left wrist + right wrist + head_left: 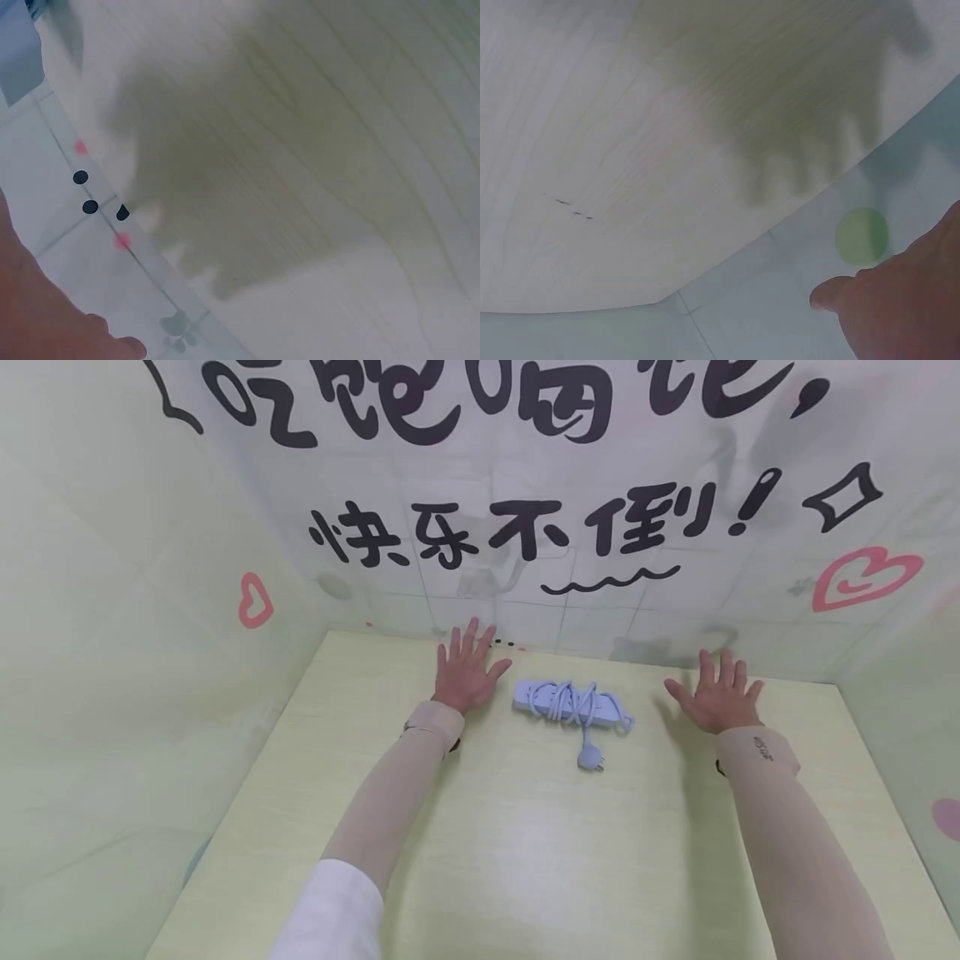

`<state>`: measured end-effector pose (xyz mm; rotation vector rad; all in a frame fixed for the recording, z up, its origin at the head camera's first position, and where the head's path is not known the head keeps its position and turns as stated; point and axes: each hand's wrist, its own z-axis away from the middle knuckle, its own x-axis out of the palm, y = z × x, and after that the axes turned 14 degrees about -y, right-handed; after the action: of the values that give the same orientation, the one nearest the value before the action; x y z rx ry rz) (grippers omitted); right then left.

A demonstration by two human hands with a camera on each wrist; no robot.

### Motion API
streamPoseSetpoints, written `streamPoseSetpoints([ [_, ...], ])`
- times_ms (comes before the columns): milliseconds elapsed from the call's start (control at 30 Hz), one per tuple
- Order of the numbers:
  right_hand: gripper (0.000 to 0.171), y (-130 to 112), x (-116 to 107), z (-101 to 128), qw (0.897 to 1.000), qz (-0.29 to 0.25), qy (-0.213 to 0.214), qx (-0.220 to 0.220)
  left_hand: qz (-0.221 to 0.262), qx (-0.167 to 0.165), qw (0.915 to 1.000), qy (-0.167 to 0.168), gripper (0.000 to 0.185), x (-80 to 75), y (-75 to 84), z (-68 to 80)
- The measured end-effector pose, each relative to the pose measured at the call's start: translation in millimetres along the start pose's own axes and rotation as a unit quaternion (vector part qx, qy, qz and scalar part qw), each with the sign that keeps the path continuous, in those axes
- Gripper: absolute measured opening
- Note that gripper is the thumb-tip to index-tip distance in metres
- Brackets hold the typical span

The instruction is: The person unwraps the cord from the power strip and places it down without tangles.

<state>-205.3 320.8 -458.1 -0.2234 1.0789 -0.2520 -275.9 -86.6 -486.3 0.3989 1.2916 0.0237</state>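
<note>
A white power strip [573, 703] lies near the back of the table, its cord wound several times round the body. The plug [590, 757] hangs off the front side on a short end of cord. To the left of the strip, my left hand [467, 675] is spread with fingers straight, and it holds nothing. My right hand [722, 700] is spread the same way on the right side, apart from the strip. Both hands cast shadows on the wood in the wrist views. A corner of the strip [21, 64] shows at the upper left in the left wrist view.
The pale wooden table [525, 860] meets a printed back wall covering [465, 585] with black lettering and hearts. Covered side walls [135, 693] stand at left and right. Small dark marks [574, 210] show on the wood in the right wrist view.
</note>
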Motion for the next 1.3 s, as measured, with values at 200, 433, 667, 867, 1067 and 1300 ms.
streamPoseSetpoints([
  [200, 0.106, 0, 8, -5, 0.999, -0.027, -0.019, -0.026, 0.005, 0.05, 0.9982, -0.032, 0.075, 0.8, 2.0, 6.9],
  [433, 0.1, -15, 15, -9, 0.997, -0.023, -0.045, -0.063, -0.049, 0.097, 0.9918, -0.067, 0.087, 6.8, 5.2, 11.7],
  [667, 0.095, -37, 22, -6, 0.991, -0.021, -0.062, -0.117, -0.057, 0.137, 0.9858, -0.079, 0.095, 8.8, 12.7, 17.9],
  [867, 0.09, -51, 34, -7, 0.988, -0.005, -0.065, -0.139, -0.068, 0.152, 0.9807, -0.102, 0.101, 12.1, 18.2, 19.1],
  [1067, 0.088, -60, 47, -12, 0.983, 0.017, -0.05, -0.175, -0.059, 0.162, 0.9778, -0.119, 0.101, 16.5, 21.2, 16.1],
  [1300, 0.078, -65, 56, -15, 0.982, 0.033, -0.029, -0.184, -0.041, 0.158, 0.9775, -0.134, 0.088, 19.9, 24.3, 13.4],
])
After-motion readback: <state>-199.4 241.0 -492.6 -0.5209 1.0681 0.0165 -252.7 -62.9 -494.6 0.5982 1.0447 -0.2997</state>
